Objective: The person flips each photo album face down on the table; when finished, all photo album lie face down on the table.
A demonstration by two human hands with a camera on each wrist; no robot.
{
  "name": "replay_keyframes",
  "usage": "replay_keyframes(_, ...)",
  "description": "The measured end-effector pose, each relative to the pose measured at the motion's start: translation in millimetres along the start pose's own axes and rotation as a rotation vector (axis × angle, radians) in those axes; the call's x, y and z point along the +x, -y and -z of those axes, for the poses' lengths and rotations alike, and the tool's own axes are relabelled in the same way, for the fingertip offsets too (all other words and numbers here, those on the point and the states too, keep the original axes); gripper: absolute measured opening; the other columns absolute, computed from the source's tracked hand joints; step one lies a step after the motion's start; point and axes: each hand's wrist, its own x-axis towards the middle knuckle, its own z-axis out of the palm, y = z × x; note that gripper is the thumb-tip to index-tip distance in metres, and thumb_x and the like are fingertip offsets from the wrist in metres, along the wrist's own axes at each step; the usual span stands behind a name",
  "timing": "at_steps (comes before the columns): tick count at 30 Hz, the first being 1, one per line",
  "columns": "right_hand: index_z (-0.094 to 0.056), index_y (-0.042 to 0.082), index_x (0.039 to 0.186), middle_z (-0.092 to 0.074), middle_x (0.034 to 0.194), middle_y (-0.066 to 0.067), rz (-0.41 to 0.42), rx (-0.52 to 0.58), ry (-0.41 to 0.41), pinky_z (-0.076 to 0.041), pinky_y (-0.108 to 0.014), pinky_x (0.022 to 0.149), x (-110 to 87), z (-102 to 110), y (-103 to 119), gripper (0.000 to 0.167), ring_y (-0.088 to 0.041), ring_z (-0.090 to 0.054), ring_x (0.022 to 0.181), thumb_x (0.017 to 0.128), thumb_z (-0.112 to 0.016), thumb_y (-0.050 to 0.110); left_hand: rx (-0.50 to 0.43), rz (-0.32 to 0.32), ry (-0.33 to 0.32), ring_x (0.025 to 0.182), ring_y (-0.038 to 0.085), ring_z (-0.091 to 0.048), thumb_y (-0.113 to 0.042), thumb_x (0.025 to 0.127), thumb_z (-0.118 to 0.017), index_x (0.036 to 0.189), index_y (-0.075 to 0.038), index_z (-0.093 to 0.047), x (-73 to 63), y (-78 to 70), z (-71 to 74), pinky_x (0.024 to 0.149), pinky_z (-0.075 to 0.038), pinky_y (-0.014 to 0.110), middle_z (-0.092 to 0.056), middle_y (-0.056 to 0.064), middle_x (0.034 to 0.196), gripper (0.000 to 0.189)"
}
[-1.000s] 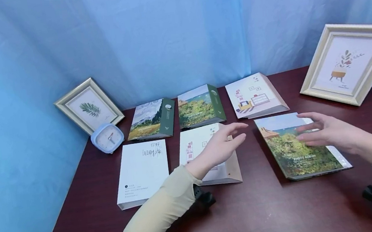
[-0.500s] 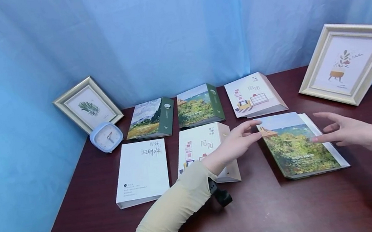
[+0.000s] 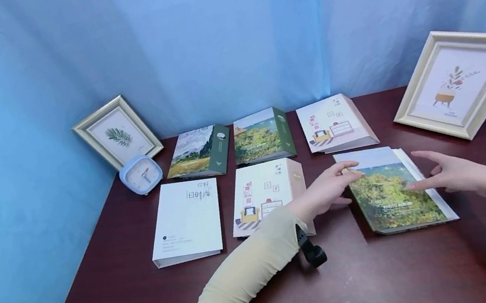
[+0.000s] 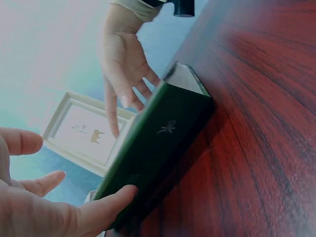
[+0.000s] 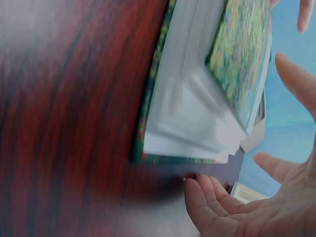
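A photo album (image 3: 392,199) with a painted garden cover lies on the dark red table at the right, its front cover slightly raised over white pages (image 5: 185,113). At its left edge is my left hand (image 3: 326,191), fingers extended and apart. In the left wrist view, the thumb (image 4: 111,207) appears to touch the album's green spine (image 4: 163,128). Beyond the opposite edge hovers my right hand (image 3: 457,174), its fingers spread and nothing between them. The right wrist view has the right fingers (image 5: 207,202) close to the open page side, apart from it.
Several albums lie leftward, including a white one with furniture drawings (image 3: 255,195), a plain white one (image 3: 188,221) and a mountain-landscape one (image 3: 193,152). A blue clock (image 3: 141,175) stands by a leaf picture frame (image 3: 116,137). A larger frame (image 3: 458,84) leans at right.
My left hand has moved right, from above the white furniture album to the photo album's spine edge. The right hand has drawn back rightward off the cover.
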Motion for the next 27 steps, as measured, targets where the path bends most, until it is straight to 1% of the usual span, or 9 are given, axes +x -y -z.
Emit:
replay_keyframes(3, -0.004, -0.014, 0.144, -0.041, 0.121, -0.045, 0.004, 0.006, 0.013, -0.052, -0.053, 0.073, 1.6, -2.4, 2.4, 0.095, -0.052, -0.050, 0.108, 0.089, -0.065, 0.033, 0.031, 0.016, -0.009, 0.130, 0.021, -0.045, -0.020, 0.098, -0.051, 0.137, -0.017, -0.050, 7.3, 3.1, -5.5, 0.093, -0.048, 0.051, -0.053, 0.001, 0.134, 0.038)
replay_keyframes(6, -0.006, -0.016, 0.143, -0.044, 0.119, -0.044, 0.010, -0.017, 0.000, -0.052, -0.051, 0.073, 2.6, -5.2, 5.5, 0.095, -0.049, -0.052, 0.105, 0.088, -0.067, 0.033, 0.044, 0.027, -0.013, 0.129, 0.023, -0.046, -0.019, 0.098, -0.051, 0.136, -0.017, -0.050, 12.2, 6.5, -10.2, 0.091, -0.048, 0.052, -0.052, 0.001, 0.135, 0.038)
replay_keyframes(10, -0.012, -0.017, 0.142, -0.035, 0.126, -0.046, 0.003, -0.081, -0.046, -0.049, -0.052, 0.076, 3.5, -8.4, 8.1, 0.095, -0.054, -0.047, 0.106, 0.085, -0.069, 0.035, 0.033, 0.037, -0.016, 0.127, 0.023, -0.048, -0.017, 0.098, -0.051, 0.136, -0.016, -0.051, 16.2, 11.7, -14.7, 0.088, -0.050, 0.051, -0.052, 0.003, 0.135, 0.038)
replay_keyframes(13, -0.015, -0.016, 0.142, -0.031, 0.129, -0.046, -0.011, -0.100, -0.054, -0.047, -0.055, 0.078, 5.1, -10.3, 8.7, 0.094, -0.057, -0.042, 0.108, 0.086, -0.068, 0.038, 0.025, 0.043, -0.029, 0.125, 0.023, -0.049, -0.017, 0.097, -0.053, 0.134, -0.016, -0.053, 17.2, 15.1, -16.2, 0.086, -0.051, 0.050, -0.053, 0.003, 0.134, 0.038)
replay_keyframes(15, -0.016, -0.017, 0.141, -0.032, 0.128, -0.046, -0.019, -0.102, -0.052, -0.047, -0.054, 0.078, 6.1, -12.0, 9.5, 0.094, -0.057, -0.043, 0.108, 0.086, -0.067, 0.039, 0.035, 0.045, -0.044, 0.123, 0.024, -0.050, -0.017, 0.096, -0.053, 0.133, -0.016, -0.054, 16.7, 16.1, -16.4, 0.086, -0.051, 0.050, -0.053, 0.004, 0.132, 0.037)
replay_keyframes(18, -0.018, -0.018, 0.140, -0.037, 0.125, -0.045, -0.028, -0.105, -0.048, -0.049, -0.051, 0.076, 7.9, -15.3, 10.8, 0.094, -0.053, -0.048, 0.106, 0.086, -0.067, 0.042, 0.069, 0.048, -0.084, 0.118, 0.023, -0.053, -0.018, 0.096, -0.054, 0.131, -0.016, -0.056, 15.6, 17.4, -16.0, 0.085, -0.052, 0.047, -0.055, 0.003, 0.130, 0.036)
replay_keyframes(21, -0.014, -0.017, 0.141, -0.038, 0.125, -0.045, -0.033, -0.098, -0.042, -0.049, -0.050, 0.077, 9.5, -17.5, 11.4, 0.098, -0.053, -0.049, 0.106, 0.085, -0.068, 0.042, 0.085, 0.041, -0.123, 0.111, 0.019, -0.057, -0.018, 0.095, -0.056, 0.128, -0.017, -0.059, 15.0, 20.0, -15.3, 0.083, -0.053, 0.043, -0.057, 0.001, 0.127, 0.033)
replay_keyframes(23, -0.010, -0.016, 0.143, -0.035, 0.126, -0.047, -0.036, -0.112, -0.040, -0.048, -0.052, 0.078, 10.5, -17.5, 11.5, 0.101, -0.055, -0.047, 0.108, 0.084, -0.068, 0.043, 0.087, 0.032, -0.142, 0.107, 0.017, -0.059, -0.017, 0.094, -0.056, 0.126, -0.018, -0.061, 15.0, 22.0, -14.7, 0.082, -0.054, 0.040, -0.057, -0.001, 0.127, 0.032)
replay_keyframes(27, -0.011, -0.011, 0.145, -0.030, 0.128, -0.052, -0.025, -0.173, -0.043, -0.046, -0.057, 0.079, 11.2, -16.2, 14.0, 0.102, -0.061, -0.042, 0.112, 0.083, -0.069, 0.046, 0.090, 0.015, -0.152, 0.107, 0.015, -0.059, -0.016, 0.094, -0.056, 0.126, -0.019, -0.061, 13.4, 22.9, -13.3, 0.081, -0.054, 0.037, -0.056, -0.003, 0.128, 0.032)
